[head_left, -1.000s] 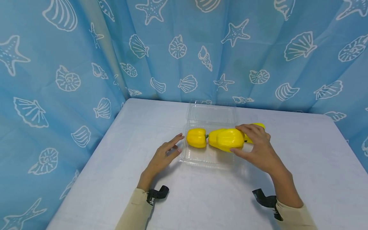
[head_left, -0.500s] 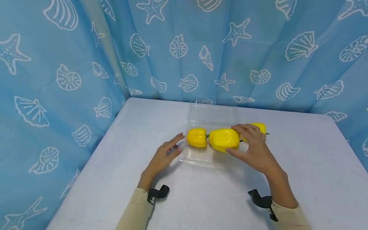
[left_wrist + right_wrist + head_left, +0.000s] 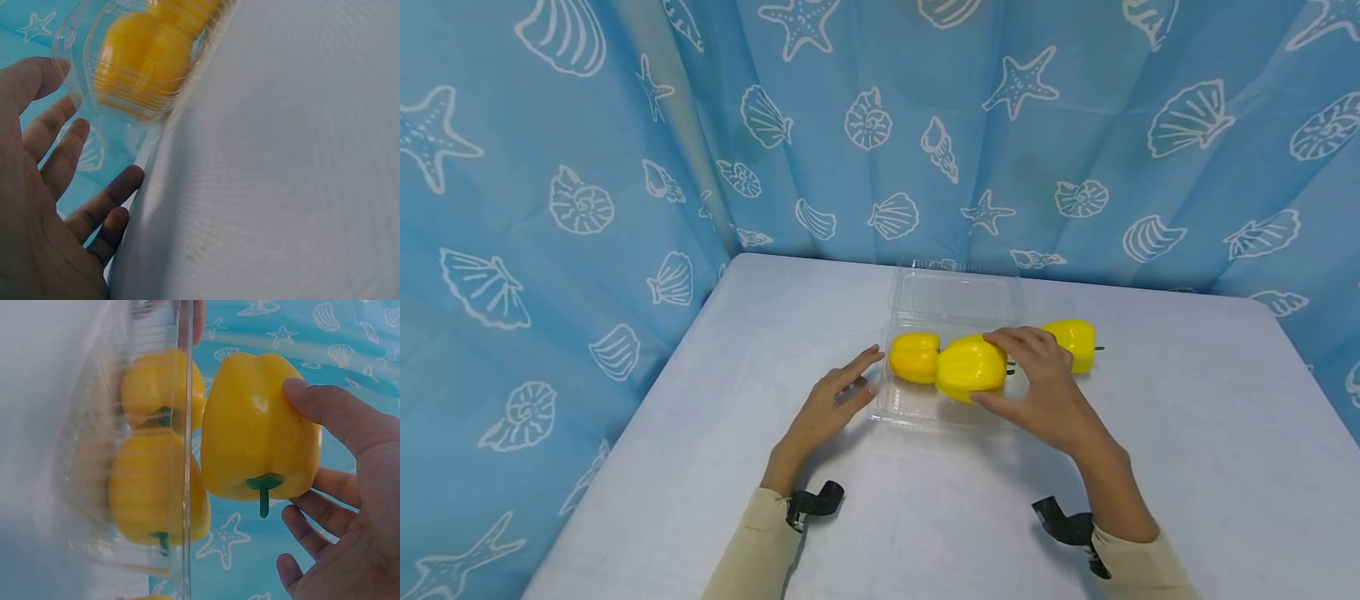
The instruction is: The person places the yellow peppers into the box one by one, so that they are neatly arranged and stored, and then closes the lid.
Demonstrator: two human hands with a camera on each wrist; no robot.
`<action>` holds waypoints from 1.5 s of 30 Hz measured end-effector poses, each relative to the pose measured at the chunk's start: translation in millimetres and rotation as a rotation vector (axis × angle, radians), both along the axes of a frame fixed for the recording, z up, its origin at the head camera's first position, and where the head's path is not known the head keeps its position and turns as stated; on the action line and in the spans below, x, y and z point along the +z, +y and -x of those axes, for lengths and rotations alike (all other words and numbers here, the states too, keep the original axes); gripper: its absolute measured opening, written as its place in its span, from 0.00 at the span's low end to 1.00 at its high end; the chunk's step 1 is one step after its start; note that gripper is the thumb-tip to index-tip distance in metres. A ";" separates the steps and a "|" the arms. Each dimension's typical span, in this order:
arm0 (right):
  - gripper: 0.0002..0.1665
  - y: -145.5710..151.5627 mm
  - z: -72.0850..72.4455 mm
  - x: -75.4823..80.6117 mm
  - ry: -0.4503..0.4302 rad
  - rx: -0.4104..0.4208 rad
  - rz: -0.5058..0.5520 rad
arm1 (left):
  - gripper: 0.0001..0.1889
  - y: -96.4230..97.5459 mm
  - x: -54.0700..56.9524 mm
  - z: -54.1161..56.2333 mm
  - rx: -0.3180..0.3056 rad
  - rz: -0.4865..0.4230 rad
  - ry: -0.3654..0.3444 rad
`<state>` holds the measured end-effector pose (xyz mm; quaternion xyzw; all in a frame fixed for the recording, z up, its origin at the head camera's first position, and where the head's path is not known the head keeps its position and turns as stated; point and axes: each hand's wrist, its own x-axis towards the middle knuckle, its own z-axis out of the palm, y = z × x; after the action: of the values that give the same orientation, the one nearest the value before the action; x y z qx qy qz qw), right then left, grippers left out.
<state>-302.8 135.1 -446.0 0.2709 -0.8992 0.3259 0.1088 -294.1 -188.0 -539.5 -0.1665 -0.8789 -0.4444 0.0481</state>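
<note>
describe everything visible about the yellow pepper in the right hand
The glossy yellow bell pepper is blocky, with shallow lobes, a green cap and a short green stem. Its smooth skin looks waxy or plastic. It is held sideways in the right hand's grip, thumb on one side, fingers on the other, above the open clear plastic container. Whether it touches anything below is unclear.

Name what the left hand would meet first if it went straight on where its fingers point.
The left hand would most likely meet the left wall of the clear container, with the leftmost yellow pepper behind it. Its fingertips look close to that wall; whether they touch is unclear.
</note>
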 end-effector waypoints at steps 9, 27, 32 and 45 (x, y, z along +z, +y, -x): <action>0.43 -11.8 -1.4 -3.7 -0.028 0.025 0.005 | 0.28 -1.3 -1.9 1.0 -0.008 0.005 -0.003; 0.41 -35.9 -4.0 -13.0 0.024 0.110 0.033 | 0.27 -0.6 1.2 0.3 -0.006 0.002 0.007; 0.42 -41.5 -4.3 -16.6 0.027 0.107 0.038 | 0.27 0.0 1.3 0.0 0.000 0.001 0.005; 0.44 -54.2 -7.5 -22.9 0.038 0.083 0.006 | 0.27 -0.3 1.2 -0.6 0.015 0.012 -0.020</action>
<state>-295.3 81.0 -468.9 0.3139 -0.8839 0.3278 0.1128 -293.5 -188.3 -538.3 -0.1560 -0.8831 -0.4405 0.0416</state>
